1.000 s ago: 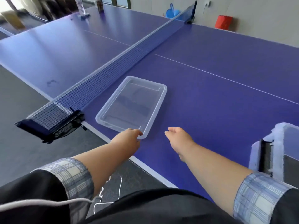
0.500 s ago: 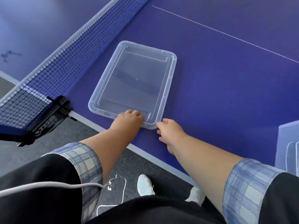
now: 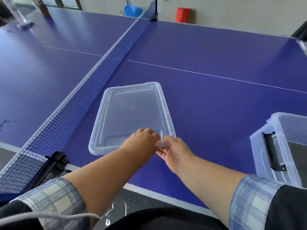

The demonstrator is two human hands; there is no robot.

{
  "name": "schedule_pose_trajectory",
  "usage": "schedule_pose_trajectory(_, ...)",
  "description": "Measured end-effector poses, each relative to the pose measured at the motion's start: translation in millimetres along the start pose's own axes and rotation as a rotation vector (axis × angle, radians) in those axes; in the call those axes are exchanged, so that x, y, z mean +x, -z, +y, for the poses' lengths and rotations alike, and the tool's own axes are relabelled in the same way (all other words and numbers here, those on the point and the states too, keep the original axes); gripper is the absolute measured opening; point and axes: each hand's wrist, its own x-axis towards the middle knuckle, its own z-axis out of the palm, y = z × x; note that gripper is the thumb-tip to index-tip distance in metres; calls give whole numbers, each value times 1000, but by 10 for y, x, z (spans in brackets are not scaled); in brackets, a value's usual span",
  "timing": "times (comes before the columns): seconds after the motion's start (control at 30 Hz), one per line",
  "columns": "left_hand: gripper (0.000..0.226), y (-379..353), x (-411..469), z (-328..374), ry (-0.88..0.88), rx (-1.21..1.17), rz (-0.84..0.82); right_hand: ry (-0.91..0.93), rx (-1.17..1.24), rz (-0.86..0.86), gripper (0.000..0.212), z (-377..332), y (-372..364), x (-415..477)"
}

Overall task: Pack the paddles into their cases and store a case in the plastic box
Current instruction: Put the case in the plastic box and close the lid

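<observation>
A clear plastic lid lies on the blue table beside the net. My left hand grips its near edge, fingers curled over the rim. My right hand pinches the lid's near right corner. The near edge looks slightly raised off the table. The clear plastic box stands open at the right, with a dark case inside it against the left wall. No paddle is in view.
The net runs from its near clamp to the far post. A water bottle stands at the far left. A blue basket and a red bin sit on the floor beyond.
My right hand has closed on the lid's near right corner, joining the left hand on the rim. The lid has turned and its near end has lifted a little. The camera tilted up.
</observation>
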Motion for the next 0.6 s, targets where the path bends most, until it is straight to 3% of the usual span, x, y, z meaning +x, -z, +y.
schedule_pose_trajectory(0.07, 30, 230, 61, 218, -18, -43, 46, 54, 65, 30, 12, -183, 131, -222)
schedule_pose_trajectory(0.13, 29, 379, 150, 466, -66, -50, 71, 91, 170, 69, 26, -334, 287, -421)
schedule_pose_trajectory(0.23, 31, 527, 298, 872, -185, 37, 50, 138, 356, 135, 31, -469, 537, -687)
schedule_pose_trajectory(0.37, 37, 622, 420, 1480, -337, 119, 73, 194, 578, 156, 8, -626, 870, -1025)
schedule_pose_trajectory(0.6, 20, 688, 517, 2728, -458, 26, 91, 348, 637, 218, 20, -918, 1859, -1574)
